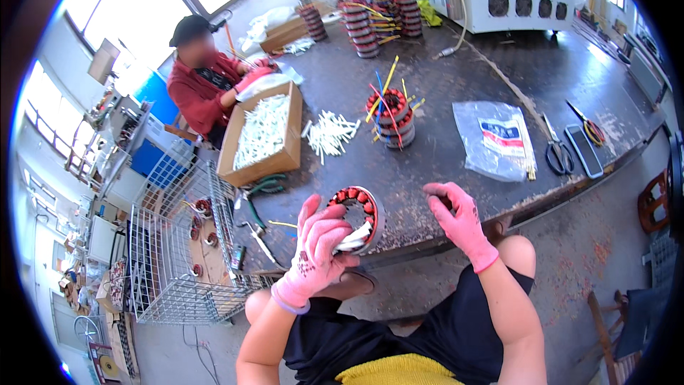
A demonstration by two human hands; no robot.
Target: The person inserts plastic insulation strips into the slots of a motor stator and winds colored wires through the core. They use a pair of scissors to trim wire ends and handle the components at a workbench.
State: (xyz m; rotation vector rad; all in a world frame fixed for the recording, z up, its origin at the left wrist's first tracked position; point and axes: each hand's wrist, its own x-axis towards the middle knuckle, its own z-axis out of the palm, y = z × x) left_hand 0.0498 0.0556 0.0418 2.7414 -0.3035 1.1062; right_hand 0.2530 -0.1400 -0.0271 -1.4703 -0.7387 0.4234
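Note:
In my pink-gloved left hand is a motor stator, a grey metal ring with red windings around its inside. The fingers wrap its near left side, and white strips show by the fingertips at the lower part of the ring. My right hand, also gloved in pink, hovers over the table's front edge, apart from the stator. Its fingers are loosely bent, and nothing shows between them. Beyond both hands stands a short stack of stators with yellow, blue and red wires sticking up.
A cardboard box of white strips and a loose strip pile lie left. Green-handled pliers are nearby. Right are a plastic bag, scissors and a phone. A co-worker sits far left, above a wire cart.

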